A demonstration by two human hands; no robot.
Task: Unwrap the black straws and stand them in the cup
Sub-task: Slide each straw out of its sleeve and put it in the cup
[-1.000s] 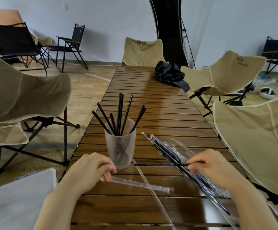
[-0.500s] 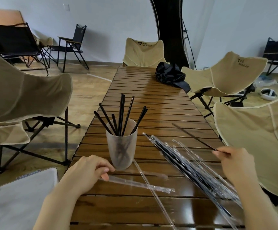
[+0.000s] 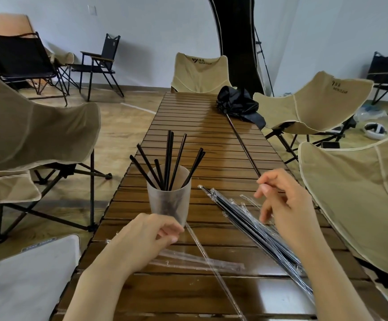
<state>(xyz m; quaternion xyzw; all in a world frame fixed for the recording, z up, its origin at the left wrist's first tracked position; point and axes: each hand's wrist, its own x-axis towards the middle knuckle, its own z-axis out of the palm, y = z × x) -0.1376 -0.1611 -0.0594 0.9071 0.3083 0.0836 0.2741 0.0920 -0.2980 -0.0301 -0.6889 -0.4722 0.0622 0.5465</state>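
At the far left a beige folding chair point(image 3: 37, 135) stood beside the table point(image 3: 211, 126), and a pale grey surface point(image 3: 30, 279) filled the lower left corner. The left hand point(image 3: 146, 237) lay low over the near part of the slatted wooden table, just in front of the cup, its fingers curled and the thumb close to the forefinger. Empty clear wrappers point(image 3: 200, 260) lay flat on the table under and to the right of this hand, but whether the fingers pinched one of them could not be told. The frosted cup point(image 3: 168, 202) stood upright just beyond the left hand, near the table's left edge, with several unwrapped black straws point(image 3: 168, 154) standing in it and fanning out above its rim. To the right of the cup a bundle of wrapped straws point(image 3: 246, 229) lay on the table, slanting from near the cup toward the near right corner. The right hand point(image 3: 281, 205) was raised above that bundle and pinched the near end of one bare black straw point(image 3: 244, 147) between thumb and forefinger. This straw pointed away from the person, toward a crumpled black bag point(image 3: 237, 105) resting at the table's far end. Two more beige chairs point(image 3: 315, 103) stood along the right side.
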